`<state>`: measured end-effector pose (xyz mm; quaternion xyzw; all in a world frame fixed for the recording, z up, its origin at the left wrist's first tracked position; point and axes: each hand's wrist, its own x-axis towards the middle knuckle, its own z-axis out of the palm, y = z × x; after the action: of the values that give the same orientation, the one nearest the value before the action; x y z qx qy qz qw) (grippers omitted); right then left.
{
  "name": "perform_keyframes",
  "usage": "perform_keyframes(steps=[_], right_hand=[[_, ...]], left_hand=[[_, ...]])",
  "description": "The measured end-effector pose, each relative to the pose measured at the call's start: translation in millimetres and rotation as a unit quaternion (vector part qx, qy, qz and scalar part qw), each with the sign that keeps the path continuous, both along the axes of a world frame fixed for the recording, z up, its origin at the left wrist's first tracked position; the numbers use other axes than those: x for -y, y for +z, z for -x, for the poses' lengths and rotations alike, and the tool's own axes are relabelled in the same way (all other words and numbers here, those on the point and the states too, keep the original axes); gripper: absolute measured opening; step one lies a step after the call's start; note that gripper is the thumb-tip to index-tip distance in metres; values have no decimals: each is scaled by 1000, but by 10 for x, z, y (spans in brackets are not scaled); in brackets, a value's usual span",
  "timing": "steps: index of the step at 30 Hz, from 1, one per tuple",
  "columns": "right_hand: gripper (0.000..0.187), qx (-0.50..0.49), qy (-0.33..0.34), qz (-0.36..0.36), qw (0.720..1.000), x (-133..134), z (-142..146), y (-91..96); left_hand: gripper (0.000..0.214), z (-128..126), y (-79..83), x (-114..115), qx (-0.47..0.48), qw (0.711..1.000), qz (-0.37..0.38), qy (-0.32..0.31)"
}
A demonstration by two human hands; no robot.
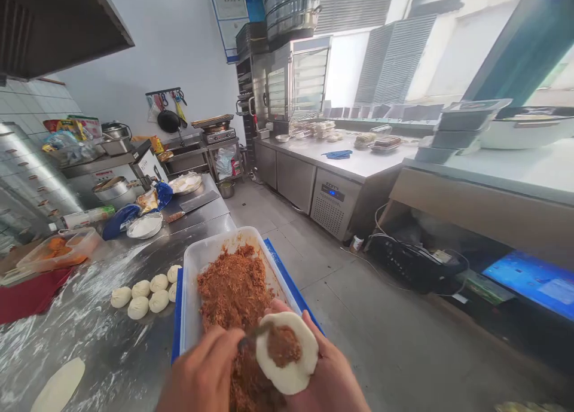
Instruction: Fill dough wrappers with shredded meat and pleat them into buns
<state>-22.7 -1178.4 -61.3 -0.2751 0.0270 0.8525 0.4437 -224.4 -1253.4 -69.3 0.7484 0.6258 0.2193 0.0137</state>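
My right hand (334, 367) is palm up and cups a round dough wrapper (291, 381). Reddish-brown minced filling (284, 345) sits in the middle of the wrapper. At the wrapper's left edge, my left hand (204, 367) has its fingers closed around a small filling spatula (259, 334), which is smeared by motion. Both hands are over the near end of a white plastic tub (191, 280) holding a mass of the same minced filling (233, 283).
Several pleated buns (138, 307) sit left of the tub on the floured steel table (101, 340). A flat dough piece (60, 385) lies near its front. Farther back are a bowl of white powder (144, 225) and a cleaver (195, 201). A steel counter (291, 182) stands across the aisle.
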Motion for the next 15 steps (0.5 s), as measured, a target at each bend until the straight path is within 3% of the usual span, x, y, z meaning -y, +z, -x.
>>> perform_keyframes(steps=[2, 5, 7, 10, 15], right_hand=[[32, 47, -14, -15, 999, -20, -112, 42], [26, 112, -67, -40, 991, -36, -240, 102], [23, 131, -88, -40, 987, -34, -271, 125], [28, 129, -74, -39, 988, -28, -262, 107], [45, 86, -31, -24, 996, -50, -284, -5]], left_hand=[[40, 128, 97, -116, -69, 995, 12, 65], [38, 248, 152, -345, -210, 961, 131, 125], [35, 267, 106, -492, -255, 942, 192, 105], [35, 260, -14, -626, -262, 939, 215, 55], [32, 253, -87, -590, -252, 934, 252, -21]])
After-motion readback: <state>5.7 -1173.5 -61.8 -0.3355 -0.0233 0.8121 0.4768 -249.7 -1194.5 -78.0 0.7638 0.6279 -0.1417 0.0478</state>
